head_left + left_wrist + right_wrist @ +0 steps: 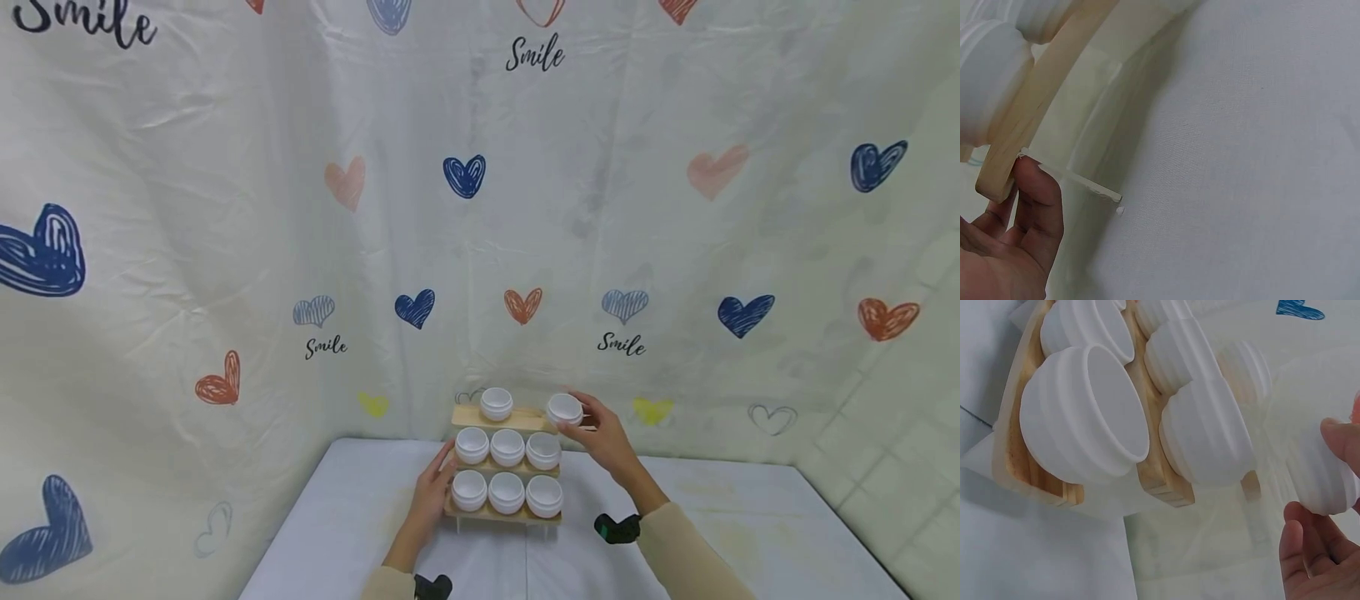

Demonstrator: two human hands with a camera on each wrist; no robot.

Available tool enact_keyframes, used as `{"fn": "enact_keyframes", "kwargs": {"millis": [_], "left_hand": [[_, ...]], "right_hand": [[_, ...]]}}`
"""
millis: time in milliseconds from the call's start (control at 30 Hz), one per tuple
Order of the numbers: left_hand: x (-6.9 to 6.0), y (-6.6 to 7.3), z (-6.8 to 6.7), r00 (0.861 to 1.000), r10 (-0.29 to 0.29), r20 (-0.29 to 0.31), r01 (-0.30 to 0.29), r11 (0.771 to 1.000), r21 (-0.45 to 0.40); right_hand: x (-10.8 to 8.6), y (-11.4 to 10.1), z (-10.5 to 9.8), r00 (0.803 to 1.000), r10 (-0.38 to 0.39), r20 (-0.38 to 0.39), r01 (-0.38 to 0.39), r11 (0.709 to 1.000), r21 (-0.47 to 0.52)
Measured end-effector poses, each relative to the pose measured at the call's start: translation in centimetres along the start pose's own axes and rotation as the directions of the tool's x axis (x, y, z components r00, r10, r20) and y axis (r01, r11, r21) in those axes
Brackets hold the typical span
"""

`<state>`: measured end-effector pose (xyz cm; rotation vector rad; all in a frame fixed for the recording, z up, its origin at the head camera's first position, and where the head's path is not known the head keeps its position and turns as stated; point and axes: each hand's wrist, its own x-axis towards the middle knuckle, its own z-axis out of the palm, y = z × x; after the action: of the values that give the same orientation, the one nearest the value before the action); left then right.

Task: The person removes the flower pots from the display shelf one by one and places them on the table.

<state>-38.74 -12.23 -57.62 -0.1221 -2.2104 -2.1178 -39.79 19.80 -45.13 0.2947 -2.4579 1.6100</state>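
Your right hand [603, 433] pinches a white cup [564, 409] at the right end of the top tier [529, 419]; keep it level, clear of the cups below [543, 450], while your left hand [432, 490] steadies the wooden stand [488, 514] by its left edge.

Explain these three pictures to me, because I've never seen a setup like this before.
There's no robot: a person works bare-handed. The wide picture looks forward and down from the person's head; the two close ones are taken from the left and right wrists. On the white table stands a three-tier wooden rack. Its lower two tiers carry three white bowls each, and the top tier carries one toward its left. The right hand holds another white bowl near the top tier's right end, while the left hand holds the rack's left side.
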Motion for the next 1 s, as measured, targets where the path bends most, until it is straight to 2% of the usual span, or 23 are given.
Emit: {"fn": "enact_keyframes", "kwargs": {"millis": [300,600,700,867,1000], "left_hand": [[0.0,-0.2,-0.1,1.0,-0.001,-0.017,0.001,1.0,0.001],[0.2,-0.2,0.0,1.0,0.002,-0.007,-0.002,1.0,0.0],[-0.3,0.6,0.2,1.0,-0.004,-0.008,0.004,1.0,-0.001],[-1.8,3.0,0.3,1.0,-0.006,0.001,0.006,1.0,-0.015],[-2.2,3.6,0.2,1.0,-0.008,0.005,0.008,1.0,-0.01]], "right_hand": [[-0.8,1.3,-0.3,0.997,0.072,-0.027,-0.072,0.997,0.009],[-1.5,2.6,-0.6,0.995,0.086,-0.056,-0.086,0.996,-0.009],[-1.6,3.1,-0.7,0.994,0.096,-0.058,-0.097,0.995,-0.015],[-1.9,4.2,-0.7,0.993,0.101,-0.056,-0.103,0.994,-0.028],[-2.2,4.9,-0.7,0.991,0.121,-0.062,-0.123,0.992,-0.032]]}}
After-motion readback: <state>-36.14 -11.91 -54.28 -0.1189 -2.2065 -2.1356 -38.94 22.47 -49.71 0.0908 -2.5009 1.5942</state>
